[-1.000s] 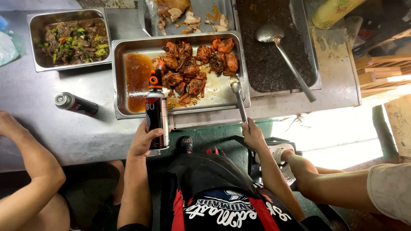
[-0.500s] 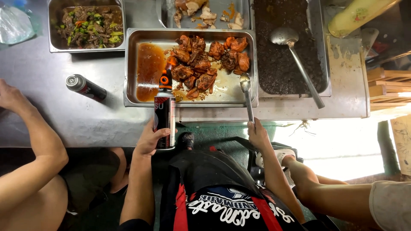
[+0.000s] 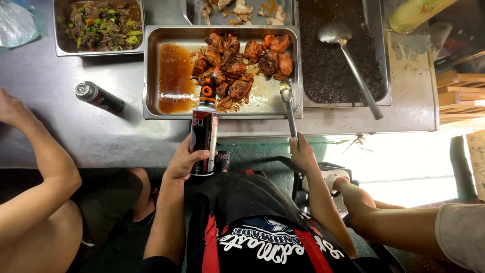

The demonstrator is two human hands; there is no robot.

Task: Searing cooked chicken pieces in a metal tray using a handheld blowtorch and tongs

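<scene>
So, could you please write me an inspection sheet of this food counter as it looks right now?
Surface: steel counter, bare metal in front of the trays.
Job's things: gas torch canister held upright over the tray of browned meat pieces, sauce pooled at that tray's left end; long spoon reaching into the same tray.
Clutter: spare canister lying on its side; tray of greens and meat; dark-filled tray with ladle; plastic bag.
Grip: left hand wrapped round the canister; right hand closed on the spoon handle.
Cables: nothing seen.
Surroundings: another person's arm resting on the counter at left; another arm at right; wooden slats.
</scene>
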